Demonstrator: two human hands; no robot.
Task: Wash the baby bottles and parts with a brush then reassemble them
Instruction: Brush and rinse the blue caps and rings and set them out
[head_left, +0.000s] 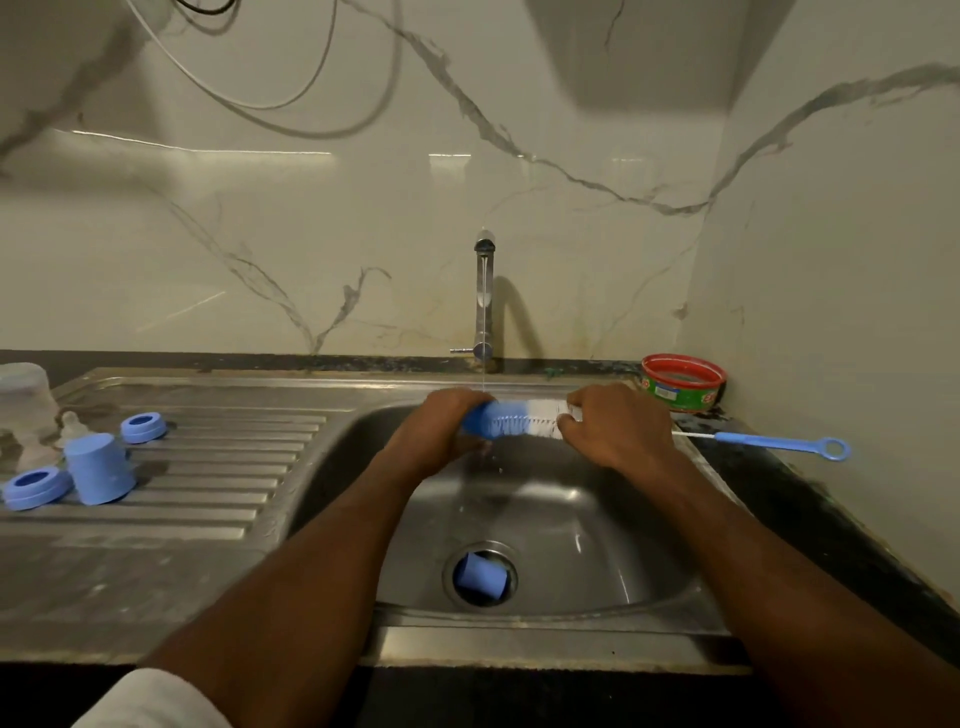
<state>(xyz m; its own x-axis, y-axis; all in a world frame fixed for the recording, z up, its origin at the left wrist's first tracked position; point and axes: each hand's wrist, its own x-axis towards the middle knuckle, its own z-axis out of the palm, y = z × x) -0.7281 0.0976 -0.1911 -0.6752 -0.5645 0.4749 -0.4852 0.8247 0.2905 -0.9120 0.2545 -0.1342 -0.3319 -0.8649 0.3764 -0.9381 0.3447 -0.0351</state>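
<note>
Over the steel sink (649, 587), under a thin stream from the tap (484, 299), I hold a blue and white bottle brush (519, 419) level. My left hand (441, 431) grips its blue end and my right hand (615, 428) grips its white end. A blue cap (480, 576) lies in the sink drain. On the drainboard at the left stand a blue cap (98, 470), two blue screw rings (36, 486) (144, 427), a clear teat (72, 428) and a clear bottle (23, 400).
A thin blue nipple brush (779, 443) lies on the dark counter to the right of the sink. Behind it stands a red and green soap tub (683, 382). A marble wall rises close behind the tap and at the right.
</note>
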